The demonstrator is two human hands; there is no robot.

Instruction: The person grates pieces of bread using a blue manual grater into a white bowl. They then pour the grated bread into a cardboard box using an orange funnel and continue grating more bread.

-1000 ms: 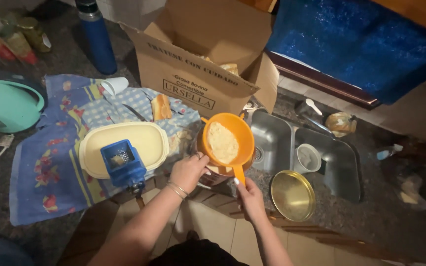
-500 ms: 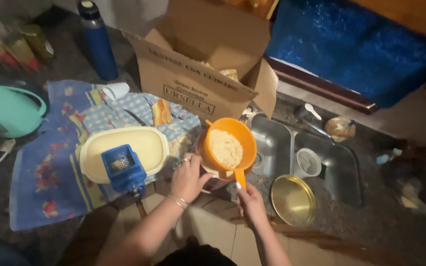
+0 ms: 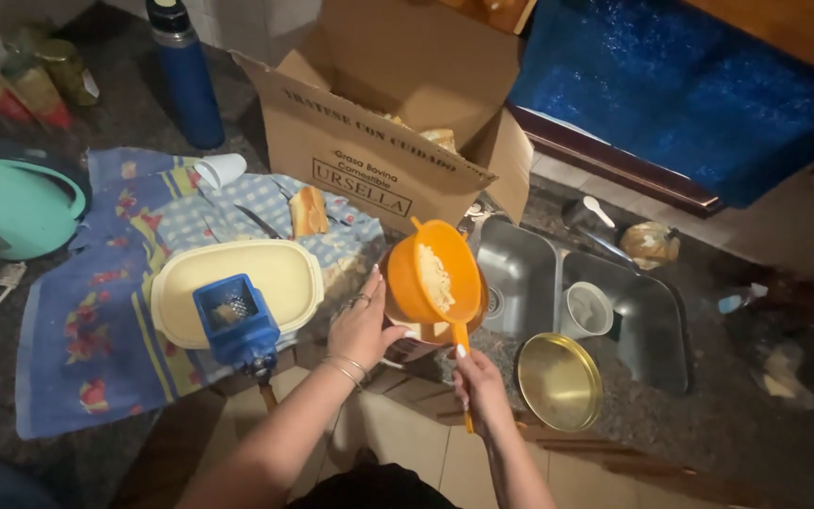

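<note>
Fingers of the right hand (image 3: 479, 375) close around the handle of an orange strainer (image 3: 432, 273), tilting it. Left hand (image 3: 362, 325) cups the container (image 3: 416, 337) beneath, beside the sink (image 3: 520, 273).

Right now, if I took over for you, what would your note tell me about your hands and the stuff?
Left hand: steadies the container under the strainer, at the counter's edge.
Right hand: grips the handle of the orange strainer, tilted over that container, pale mushy food inside.
Nearby: cream tub with blue grinder on the cloth to the left, sink and gold lid to the right.
Done: food is in the strainer. Left: it is still in there, not emptied.
</note>
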